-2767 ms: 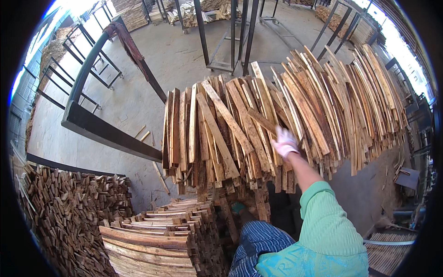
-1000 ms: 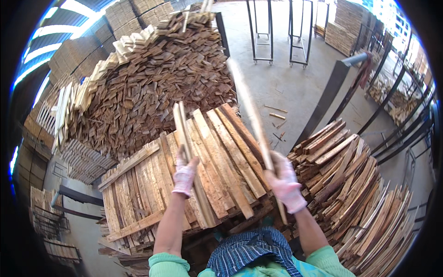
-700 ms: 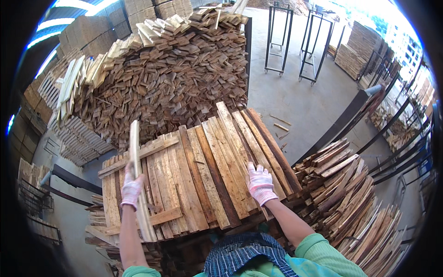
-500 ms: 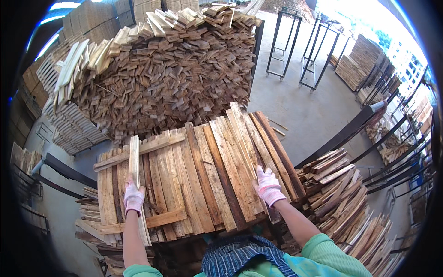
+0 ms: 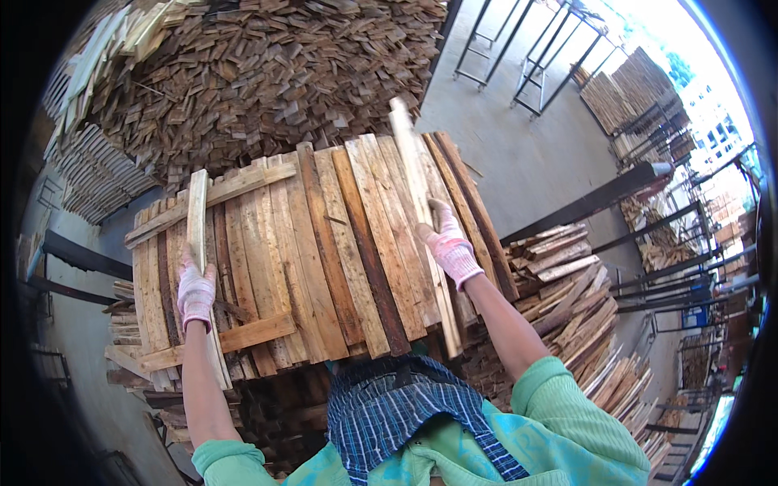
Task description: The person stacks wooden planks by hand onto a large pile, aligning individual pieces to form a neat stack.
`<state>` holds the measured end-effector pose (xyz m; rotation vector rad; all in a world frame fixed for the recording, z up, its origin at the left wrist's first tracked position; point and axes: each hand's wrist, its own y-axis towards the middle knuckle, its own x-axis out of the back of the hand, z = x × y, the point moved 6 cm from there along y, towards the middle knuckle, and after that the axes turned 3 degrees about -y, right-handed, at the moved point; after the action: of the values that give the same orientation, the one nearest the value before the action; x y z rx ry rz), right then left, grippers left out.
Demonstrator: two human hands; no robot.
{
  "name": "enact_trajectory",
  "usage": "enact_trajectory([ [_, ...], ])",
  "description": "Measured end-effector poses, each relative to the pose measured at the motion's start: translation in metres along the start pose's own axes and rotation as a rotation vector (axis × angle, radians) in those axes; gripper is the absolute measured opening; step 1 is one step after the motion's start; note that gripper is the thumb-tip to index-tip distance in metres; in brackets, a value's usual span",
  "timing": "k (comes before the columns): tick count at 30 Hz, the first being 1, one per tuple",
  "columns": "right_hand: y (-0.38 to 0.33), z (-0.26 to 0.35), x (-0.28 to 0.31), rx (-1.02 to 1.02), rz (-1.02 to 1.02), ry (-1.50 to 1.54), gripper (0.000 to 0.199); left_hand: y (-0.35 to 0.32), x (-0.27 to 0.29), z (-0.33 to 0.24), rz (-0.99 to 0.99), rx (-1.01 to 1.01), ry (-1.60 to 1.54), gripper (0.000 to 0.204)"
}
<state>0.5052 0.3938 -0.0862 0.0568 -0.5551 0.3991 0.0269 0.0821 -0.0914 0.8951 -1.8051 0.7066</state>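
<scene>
A row of rough wooden planks [image 5: 325, 243] lies side by side before me, with two crosspieces, an upper batten [image 5: 227, 201] and a lower batten [image 5: 258, 331], across its left part. My left hand [image 5: 196, 293], in a pink-and-white glove, closes round a pale plank [image 5: 197, 212] lying lengthwise over both battens. In a matching glove, my right hand [image 5: 449, 245] grips another pale plank [image 5: 415, 170] near the right end of the row. That plank is slightly tilted and blurred at its far end. Its near end sticks out past the row toward me.
A huge heap of short wood pieces [image 5: 267, 81] rises behind the row. More planks [image 5: 579, 324] are piled at my right. Dark metal bars [image 5: 592, 202] slant on the right, with another bar [image 5: 85, 257] on the left. Black metal frames [image 5: 539, 73] stand on the concrete floor [image 5: 502, 162].
The plank in my right hand has shifted toward me and come up off the row, its near end now past the edge. My left hand keeps its hold. The whole view has tilted downward.
</scene>
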Motion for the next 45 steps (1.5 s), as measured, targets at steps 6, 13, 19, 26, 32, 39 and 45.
enact_trajectory([
  [6, 0.006, 0.077, -0.012, -0.259, -0.389, 0.45, 0.083, -0.005, 0.011, -0.012, 0.013, 0.037, 0.037, 0.088],
  [13, 0.038, 0.054, -0.053, 0.066, 0.29, -0.935, 0.079, -0.01, 0.007, -0.021, 0.043, 0.052, -0.001, 0.089],
  [19, 0.099, 0.059, -0.039, 0.897, 0.439, -1.018, 0.064, -0.016, 0.014, -0.03, -0.004, 0.012, 0.011, 0.089],
  [26, 0.102, 0.098, -0.085, 0.821, 0.612, -1.148, 0.053, -0.023, 0.032, -0.021, 0.075, 0.135, 0.114, 0.083],
  [32, 0.16, 0.116, -0.114, 0.646, 0.598, -1.121, 0.056, -0.008, 0.013, -0.035, 0.029, 0.008, 0.05, 0.083],
  [39, 0.161, 0.111, -0.129, 0.794, 0.538, -0.925, 0.054, -0.013, 0.018, 0.001, -0.124, 0.252, -0.076, 0.093],
  [45, 0.166, 0.091, -0.11, 0.681, 0.592, -0.895, 0.054, -0.077, 0.069, -0.097, -0.059, 0.451, -0.743, 0.048],
])
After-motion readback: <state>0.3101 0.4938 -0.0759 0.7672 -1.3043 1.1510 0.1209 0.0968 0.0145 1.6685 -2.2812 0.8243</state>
